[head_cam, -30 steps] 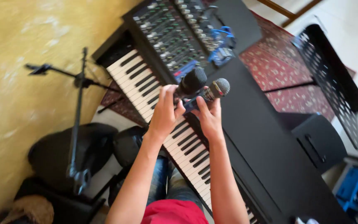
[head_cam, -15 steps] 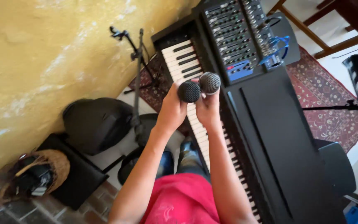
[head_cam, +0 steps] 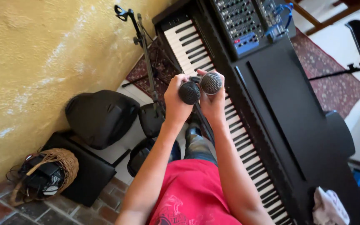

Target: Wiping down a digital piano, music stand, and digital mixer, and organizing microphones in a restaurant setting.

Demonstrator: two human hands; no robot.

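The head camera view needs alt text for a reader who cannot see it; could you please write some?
Seen from above, a person's left hand and right hand each hold a black microphone, the left microphone and right microphone side by side above a black digital piano. A mixer sits on the piano; a microphone stand stands by a yellow wall.

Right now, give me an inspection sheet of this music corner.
Surface: black digital piano, lid top bare in the middle.
Job's things: two microphones, heads side by side over the keys.
Clutter: white cloth on piano end; wicker basket; black bags.
Hands: left hand and right hand each grip one microphone.
Cables: blue cable at the mixer.
Surroundings: yellow wall, mic stand, patterned rug.
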